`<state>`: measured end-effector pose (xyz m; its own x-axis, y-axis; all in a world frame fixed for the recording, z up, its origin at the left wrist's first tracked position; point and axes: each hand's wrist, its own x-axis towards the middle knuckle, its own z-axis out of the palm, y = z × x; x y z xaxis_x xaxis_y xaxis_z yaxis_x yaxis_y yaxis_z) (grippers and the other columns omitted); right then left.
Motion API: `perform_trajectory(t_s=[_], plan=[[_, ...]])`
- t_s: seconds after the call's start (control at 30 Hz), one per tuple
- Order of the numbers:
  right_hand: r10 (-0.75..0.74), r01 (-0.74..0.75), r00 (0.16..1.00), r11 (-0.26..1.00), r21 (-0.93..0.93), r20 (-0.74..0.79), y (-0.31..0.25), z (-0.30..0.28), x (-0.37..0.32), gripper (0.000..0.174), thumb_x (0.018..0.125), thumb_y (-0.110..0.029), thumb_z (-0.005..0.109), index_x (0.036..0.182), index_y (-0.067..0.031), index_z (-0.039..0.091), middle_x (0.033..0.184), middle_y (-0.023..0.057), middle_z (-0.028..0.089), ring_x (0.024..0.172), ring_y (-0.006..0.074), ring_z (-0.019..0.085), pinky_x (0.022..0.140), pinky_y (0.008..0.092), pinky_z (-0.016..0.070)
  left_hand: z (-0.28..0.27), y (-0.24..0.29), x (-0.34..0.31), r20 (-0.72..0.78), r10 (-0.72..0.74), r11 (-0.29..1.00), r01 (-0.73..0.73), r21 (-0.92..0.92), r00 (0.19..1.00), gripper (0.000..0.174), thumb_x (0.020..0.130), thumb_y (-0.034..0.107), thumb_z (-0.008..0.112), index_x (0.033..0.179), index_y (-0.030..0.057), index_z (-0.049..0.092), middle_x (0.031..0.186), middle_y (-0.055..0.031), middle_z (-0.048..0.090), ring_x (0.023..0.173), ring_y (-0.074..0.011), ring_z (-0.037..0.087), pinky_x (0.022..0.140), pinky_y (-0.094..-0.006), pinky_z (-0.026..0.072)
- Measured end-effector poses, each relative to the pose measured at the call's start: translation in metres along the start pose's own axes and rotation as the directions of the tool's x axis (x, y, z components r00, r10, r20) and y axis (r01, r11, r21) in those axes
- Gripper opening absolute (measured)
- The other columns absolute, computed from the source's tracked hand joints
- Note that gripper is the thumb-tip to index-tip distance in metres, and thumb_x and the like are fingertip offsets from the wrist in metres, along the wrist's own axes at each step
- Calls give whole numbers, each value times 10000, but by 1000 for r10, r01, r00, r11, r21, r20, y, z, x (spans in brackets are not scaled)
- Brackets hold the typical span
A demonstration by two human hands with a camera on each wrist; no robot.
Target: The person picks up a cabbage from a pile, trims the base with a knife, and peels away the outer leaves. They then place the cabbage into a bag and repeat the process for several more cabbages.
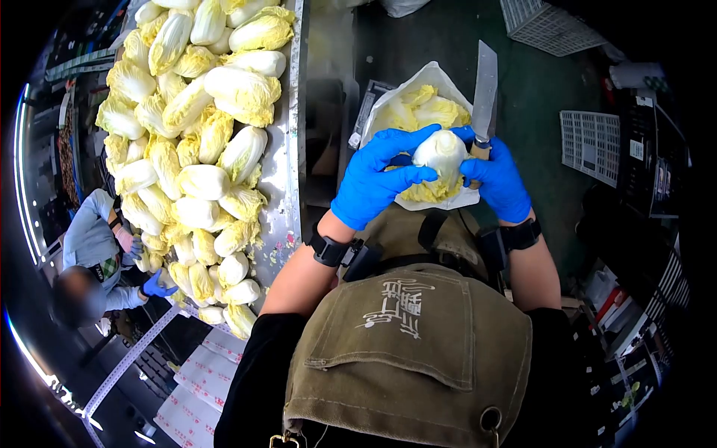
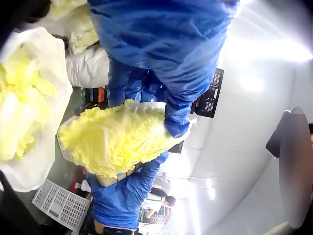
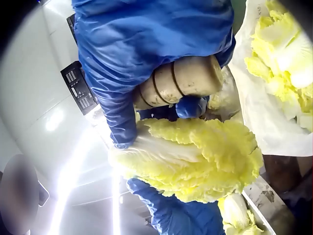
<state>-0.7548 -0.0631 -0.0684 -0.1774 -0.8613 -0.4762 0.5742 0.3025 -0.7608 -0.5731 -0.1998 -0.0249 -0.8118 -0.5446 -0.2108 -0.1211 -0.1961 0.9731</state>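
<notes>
In the head view, a napa cabbage (image 1: 442, 157) is held base-up in front of the apron between two blue-gloved hands. My left hand (image 1: 373, 181) grips its side, thumb and fingers around it. The fingers of my right hand (image 1: 503, 183) wrap a knife (image 1: 485, 88) whose broad blade points away from me, while the thumb and fingertips rest against the cabbage. From the right wrist, the ringed, pale knife handle (image 3: 188, 81) shows under the glove. Frilly yellow leaves (image 2: 112, 139) face the left wrist camera. Just beyond the hands, a white bag (image 1: 429, 73) contains more cabbages.
A metal table (image 1: 287, 142) on the left bears a heap of napa cabbages (image 1: 196, 183). Another person (image 1: 97, 239) works at its far side. White crates (image 1: 590, 145) stand on the right, and printed boxes (image 1: 198, 384) lie at lower left.
</notes>
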Motion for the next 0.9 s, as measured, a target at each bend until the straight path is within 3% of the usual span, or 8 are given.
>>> perform_trajectory(t_s=[0.1, 0.2, 0.3, 0.4, 0.5, 0.7, 0.8, 0.9], plan=[[-107, 108, 994, 993, 42, -19, -5, 21, -5, 564, 741, -85, 764, 1247, -46, 519, 1129, 73, 611, 1036, 193, 597, 918, 321, 488, 4, -15, 0, -94, -45, 973, 23, -231, 995, 420, 756, 74, 754, 1156, 68, 628, 1038, -40, 575, 979, -150, 584, 845, -293, 501], [-93, 93, 996, 995, 23, -3, -3, 23, -7, 571, 731, -78, 771, 1244, -46, 523, 1132, 77, 617, 1036, 203, 601, 925, 329, 487, 1, -11, 0, -34, -80, 975, 71, -211, 996, 366, 767, 45, 742, 1112, 48, 621, 1050, -44, 573, 1002, -156, 586, 862, -302, 504], [-98, 95, 993, 995, 42, 65, 0, 10, -3, 574, 720, -65, 777, 1238, -45, 531, 1133, 80, 618, 1041, 205, 601, 931, 332, 487, -1, -8, 0, 43, -20, 996, 23, -81, 999, 389, 762, 53, 748, 1124, 46, 605, 1070, -55, 574, 1002, -166, 588, 858, -300, 505], [-94, 92, 995, 995, 31, 34, 1, 8, -5, 564, 711, -34, 776, 1224, -39, 542, 1119, 80, 623, 1031, 199, 605, 923, 329, 496, 4, 2, 0, 14, -79, 997, 80, -11, 997, 420, 744, 93, 772, 1127, 58, 605, 1094, -65, 578, 978, -165, 594, 845, -300, 505], [-105, 106, 994, 994, 7, -14, -1, 16, -6, 561, 703, -4, 770, 1217, -29, 546, 1108, 79, 627, 1022, 192, 608, 911, 323, 506, 17, 5, 1, -60, 45, 994, -39, 102, 997, 466, 722, 140, 792, 1145, 73, 607, 1062, -68, 601, 942, -166, 605, 824, -308, 507], [-84, 84, 994, 996, -3, 67, -5, 10, -12, 561, 698, 9, 767, 1214, -21, 547, 1107, 83, 628, 1018, 189, 610, 914, 322, 504, 7, -1, -3, 60, 18, 959, -34, 283, 998, 511, 706, 119, 811, 1161, 77, 584, 1086, -58, 638, 954, -157, 612, 822, -314, 503], [-100, 100, 992, 995, 9, 78, -3, 6, -12, 552, 701, 2, 769, 1209, -22, 554, 1102, 82, 630, 1004, 183, 611, 908, 316, 500, 8, 7, -6, 111, 157, 875, -190, 445, 981, 479, 749, 108, 760, 1191, 75, 579, 1097, -97, 633, 946, -193, 623, 825, -319, 499], [-142, 142, 990, 989, -31, 13, 2, 8, -11, 530, 704, -15, 774, 1194, -22, 571, 1092, 78, 632, 993, 175, 609, 898, 305, 496, 22, 14, -6, 7, 147, 772, -119, 624, 989, 404, 804, 70, 662, 1198, 67, 572, 1084, -135, 622, 926, -237, 630, 823, -308, 492]])
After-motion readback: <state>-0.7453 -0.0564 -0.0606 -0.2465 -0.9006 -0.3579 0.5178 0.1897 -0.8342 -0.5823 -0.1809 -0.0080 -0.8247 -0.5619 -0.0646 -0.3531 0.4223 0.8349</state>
